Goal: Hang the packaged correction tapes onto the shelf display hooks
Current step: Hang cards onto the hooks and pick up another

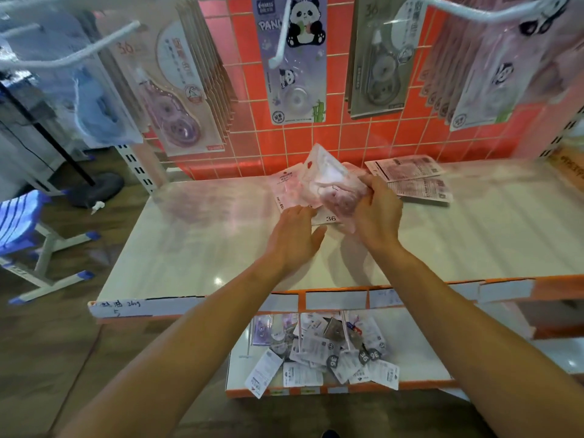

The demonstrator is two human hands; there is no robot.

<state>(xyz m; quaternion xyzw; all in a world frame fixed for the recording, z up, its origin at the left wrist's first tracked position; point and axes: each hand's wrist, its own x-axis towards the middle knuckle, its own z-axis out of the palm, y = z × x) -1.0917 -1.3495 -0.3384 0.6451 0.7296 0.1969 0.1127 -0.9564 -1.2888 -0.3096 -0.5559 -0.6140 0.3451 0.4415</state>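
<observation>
Packaged correction tapes [328, 184]: pink bundle, low over the shelf [189, 241], close to the red grid panel [246, 128], far ends tipped up off the surface.

Right hand [377, 210]: curled round the bundle's right side, thumb on the near face.

Left hand [295, 235]: flat, fingers straight and together, tips touching the bundle's near lower corner by the printed "36".

Key relation:
- Long axis of bundle: away from the body, far end aimed up toward the panel.
- Hooks: all above and beyond both hands.
- Centre hook [279, 42]: almost straight above, slightly left.
- Matching pink row [177, 90]: up and left, on the left hand's side.
- Judged: next lift carried by the right hand, far end leading, probably leftward to the pink row.

Hard to make out:
- Bundle motion-blurred; pack count unreadable; hang holes not clearly seen.
- Right fingertips hidden beneath the packs.
- Upper-left hook [94, 47] and upper-right hook [474, 12] blurred and cut by the frame edge.

Also present: face-down packs [414, 181] just beside the right hand; loose heap [325, 349] on the lower shelf.
</observation>
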